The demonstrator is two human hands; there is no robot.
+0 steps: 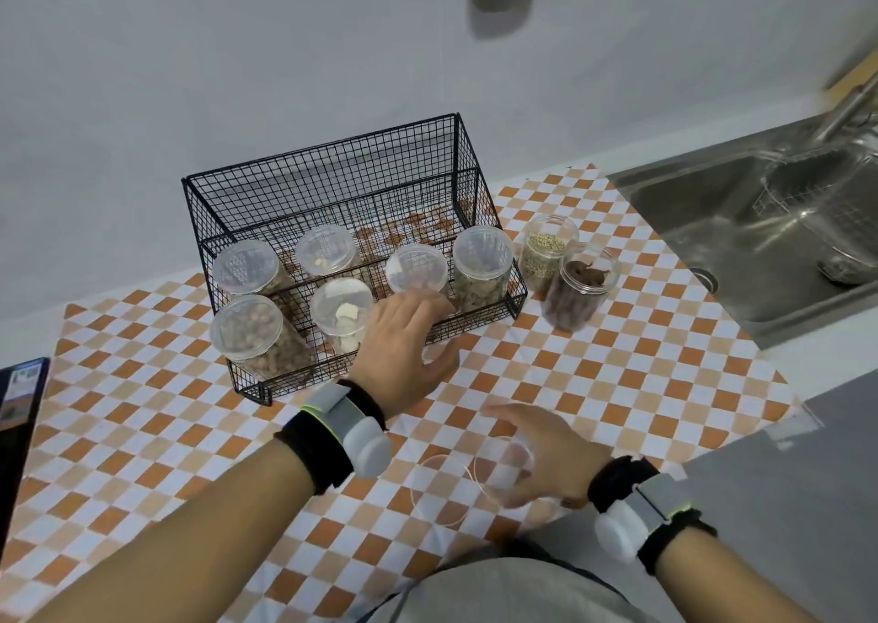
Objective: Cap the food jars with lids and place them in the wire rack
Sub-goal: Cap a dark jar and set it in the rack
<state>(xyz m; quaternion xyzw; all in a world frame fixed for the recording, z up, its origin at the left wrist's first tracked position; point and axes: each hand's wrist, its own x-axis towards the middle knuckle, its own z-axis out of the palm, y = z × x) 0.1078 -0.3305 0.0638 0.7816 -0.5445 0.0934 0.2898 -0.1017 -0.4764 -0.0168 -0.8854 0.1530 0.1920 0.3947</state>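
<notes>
Black wire rack (pixel 332 204) standing on the checkered cloth (pixel 617 385), far left of centre, against the wall. Six capped jars inside: on the far tier, jar of brown bits (pixel 247 270) at left, then a pale-filled jar (pixel 327 251), a small jar (pixel 416 268), and a tall jar (pixel 482 266) at the right end; on the near tier, nut jar (pixel 254 332) at left and a jar of white pieces (pixel 342 313) beside it.

Left hand (pixel 404 342) reaching to the near front of the rack, just right of the jar of white pieces and below the small jar, fingers curled over something clear at the rack's front edge; blurred, so hard to say what, and impossible to say whether held.

Right of the rack, on the cloth, two uncapped jars touching: green-seed jar (pixel 546 251) farther, dark-filled jar (pixel 577 290) nearer. Both well apart from either hand.

Right hand (pixel 537 451) low and near, palm down, fingers spread and curved round a clear lid (pixel 503 465) on the cloth. Second clear lid (pixel 437 489) lying just left of it, overlapping its edge, untouched.

Steel sink (pixel 689 223) at far right. Dark device (pixel 19 408) at the left edge. Black bands with grey-white units on both wrists.
</notes>
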